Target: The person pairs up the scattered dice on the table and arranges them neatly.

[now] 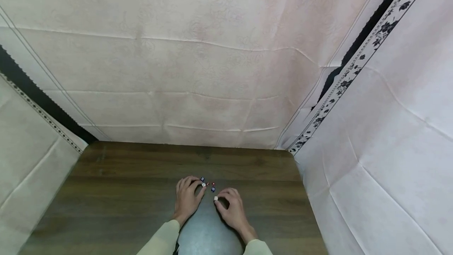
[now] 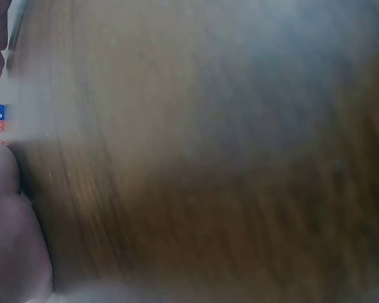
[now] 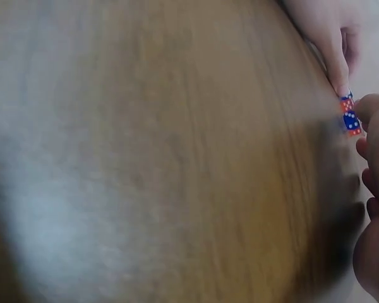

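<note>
On the counter [image 1: 116, 196], left to right: left hand [image 1: 186, 200], white die [image 1: 203, 185] pinched by its fingers; dark blue die [image 1: 202, 178], set at the white's twelve o'clock; red die [image 1: 208, 184], at its three; blue die [image 1: 213, 189], second red die [image 1: 213, 183] at twelve; second white die [image 1: 216, 198], pinched at ten o'clock of the right hand [image 1: 232, 210] by its fingers.

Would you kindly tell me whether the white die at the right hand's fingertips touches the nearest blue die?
Apart: the head view shows bare tabletop between the white die and the blue die.
</note>
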`<control>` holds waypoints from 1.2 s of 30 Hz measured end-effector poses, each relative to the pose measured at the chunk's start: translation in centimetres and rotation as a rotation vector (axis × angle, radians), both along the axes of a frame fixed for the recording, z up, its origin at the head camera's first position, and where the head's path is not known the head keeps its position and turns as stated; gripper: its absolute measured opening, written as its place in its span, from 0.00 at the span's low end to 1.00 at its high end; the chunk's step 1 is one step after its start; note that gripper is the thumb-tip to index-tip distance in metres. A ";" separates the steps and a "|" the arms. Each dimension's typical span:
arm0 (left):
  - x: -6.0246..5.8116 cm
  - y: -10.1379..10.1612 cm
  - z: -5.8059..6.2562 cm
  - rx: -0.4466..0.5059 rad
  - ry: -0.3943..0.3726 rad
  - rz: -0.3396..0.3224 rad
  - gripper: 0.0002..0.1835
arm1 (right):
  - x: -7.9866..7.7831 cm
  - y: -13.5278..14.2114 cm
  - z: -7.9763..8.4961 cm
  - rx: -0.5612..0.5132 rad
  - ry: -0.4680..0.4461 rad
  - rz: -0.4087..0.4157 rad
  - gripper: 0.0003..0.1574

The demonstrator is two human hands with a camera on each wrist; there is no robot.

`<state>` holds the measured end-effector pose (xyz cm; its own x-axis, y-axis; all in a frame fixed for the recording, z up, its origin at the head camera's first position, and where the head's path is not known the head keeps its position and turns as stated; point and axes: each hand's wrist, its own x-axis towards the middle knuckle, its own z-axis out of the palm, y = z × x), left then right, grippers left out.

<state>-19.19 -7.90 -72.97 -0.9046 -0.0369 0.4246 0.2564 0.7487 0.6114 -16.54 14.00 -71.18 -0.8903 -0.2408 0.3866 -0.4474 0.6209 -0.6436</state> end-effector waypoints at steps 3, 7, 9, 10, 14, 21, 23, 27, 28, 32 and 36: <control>0.0 -0.1 -0.1 -0.006 -0.010 -0.004 0.10 | 0.4 -0.3 -0.1 -0.008 0.039 0.035 0.08; -0.1 -0.1 -0.2 -0.018 -0.006 0.002 0.10 | 1.0 -0.5 -0.4 -0.004 0.103 0.067 0.09; -0.1 -0.1 -0.3 -0.021 0.006 0.005 0.10 | 1.2 -0.7 -0.5 0.003 0.120 0.077 0.10; -0.1 -0.1 -0.4 -0.023 0.015 0.008 0.10 | 1.3 -0.7 -0.6 0.009 0.124 0.081 0.10; -0.1 -0.1 -0.4 -0.034 0.026 0.010 0.10 | 1.6 -0.8 -0.7 0.016 0.085 0.094 0.09; -0.1 -0.1 -0.1 -0.039 -0.013 0.005 0.09 | 1.7 -0.9 -0.9 0.030 0.067 0.110 0.05; -0.1 -0.1 -0.2 -0.033 -0.004 0.004 0.10 | 1.8 -0.9 -0.9 0.042 0.077 0.113 0.05; -0.2 -0.1 -0.4 -0.033 0.024 0.007 0.10 | 1.8 -0.9 -0.8 0.073 0.109 0.108 0.05; -0.2 -0.1 -0.4 -0.034 0.032 0.008 0.10 | 1.8 -0.9 -0.9 0.077 0.114 0.105 0.05; -0.3 -0.1 -0.5 -0.039 0.038 0.009 0.10 | 1.8 -0.9 -0.9 0.094 0.131 0.103 0.05; -0.2 -0.1 -0.5 -0.030 0.023 0.004 0.10 | 1.8 -0.9 -0.9 0.113 0.121 0.108 0.03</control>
